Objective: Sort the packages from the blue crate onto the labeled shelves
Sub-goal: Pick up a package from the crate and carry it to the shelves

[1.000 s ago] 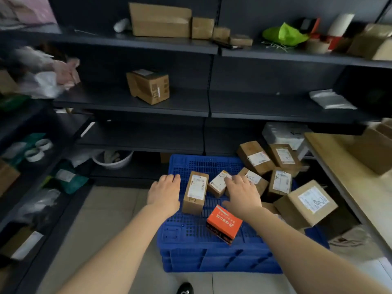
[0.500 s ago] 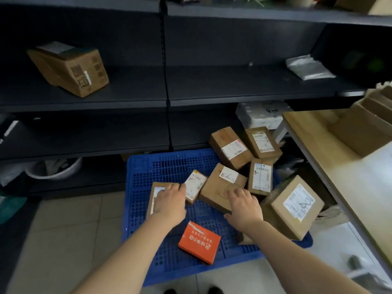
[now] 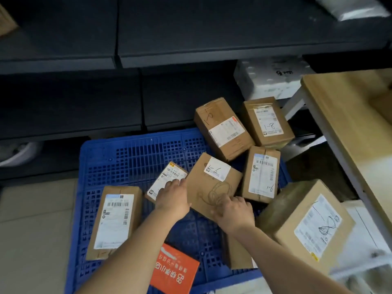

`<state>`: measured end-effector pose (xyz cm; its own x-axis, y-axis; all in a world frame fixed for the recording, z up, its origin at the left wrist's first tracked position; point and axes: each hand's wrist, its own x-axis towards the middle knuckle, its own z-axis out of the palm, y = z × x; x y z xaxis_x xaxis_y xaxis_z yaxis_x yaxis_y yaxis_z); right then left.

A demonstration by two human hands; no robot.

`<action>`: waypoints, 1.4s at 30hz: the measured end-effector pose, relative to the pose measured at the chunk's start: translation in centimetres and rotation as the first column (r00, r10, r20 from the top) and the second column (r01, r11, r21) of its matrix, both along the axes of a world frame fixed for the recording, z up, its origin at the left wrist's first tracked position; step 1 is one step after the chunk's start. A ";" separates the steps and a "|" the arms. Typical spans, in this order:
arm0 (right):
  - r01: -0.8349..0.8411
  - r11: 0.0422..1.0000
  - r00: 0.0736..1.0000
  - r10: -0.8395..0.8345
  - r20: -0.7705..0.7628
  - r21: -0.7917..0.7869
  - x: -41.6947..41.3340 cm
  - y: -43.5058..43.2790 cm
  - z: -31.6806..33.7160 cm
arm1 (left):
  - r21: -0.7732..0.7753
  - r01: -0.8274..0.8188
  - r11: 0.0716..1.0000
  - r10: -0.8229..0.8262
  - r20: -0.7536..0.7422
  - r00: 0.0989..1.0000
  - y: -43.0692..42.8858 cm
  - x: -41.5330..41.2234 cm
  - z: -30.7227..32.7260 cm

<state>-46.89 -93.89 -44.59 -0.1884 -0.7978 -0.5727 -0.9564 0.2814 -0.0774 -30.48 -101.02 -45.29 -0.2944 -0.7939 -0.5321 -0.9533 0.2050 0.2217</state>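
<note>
The blue crate (image 3: 135, 158) stands on the floor with several brown packages in it. My left hand (image 3: 172, 198) rests with its fingers on a small white-labelled box (image 3: 167, 177), its thumb against the left edge of the middle brown box (image 3: 214, 185) marked 1-6. My right hand (image 3: 235, 211) grips that middle box at its near right corner, fingers curled over it. A long labelled box (image 3: 115, 221) lies to the left, and an orange package (image 3: 176, 270) lies near the front edge. A further box is partly hidden under my right forearm.
Dark shelves (image 3: 191, 56) run across the back. More boxes (image 3: 222, 128) (image 3: 267, 122) (image 3: 262, 175) crowd the crate's far right, with a large box (image 3: 305, 225) at its right edge. A wooden table (image 3: 350, 115) juts in at the right, and a white foam box (image 3: 269, 79) sits behind.
The view has dropped and closed in on the crate. My left hand has left the long box and moved right onto the small labelled box. My right hand stays on the middle box.
</note>
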 end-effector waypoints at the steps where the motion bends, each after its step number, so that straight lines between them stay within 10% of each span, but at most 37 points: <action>1: 0.016 1.000 1.000 -0.016 -0.005 0.002 -0.3 -0.4 -0.7 | 0.023 -0.025 0.999 0.025 -0.006 1.000 -0.5 -0.4 -0.9; 7: 0.217 0.971 0.976 -0.213 0.044 -0.103 -0.3 -1.8 -2.1 | 0.163 -0.221 0.962 0.237 -0.082 0.968 -1.5 -1.9 -4.3; 14: 0.617 0.786 0.725 -0.582 0.369 0.028 0.4 -1.6 -3.5 | 0.250 -0.345 0.905 0.383 -0.122 0.915 -1.2 -1.5 -4.2; 28: 0.652 0.713 0.658 -0.363 0.660 -0.258 3.4 -1.1 2.7 | 0.236 -0.724 0.649 0.730 -0.461 0.504 4.1 3.3 4.6; 42: 0.364 0.886 0.460 0.098 0.883 -0.288 16.7 -0.4 14.1 | 0.219 -0.962 0.163 0.680 -0.731 -0.051 13.1 15.7 16.0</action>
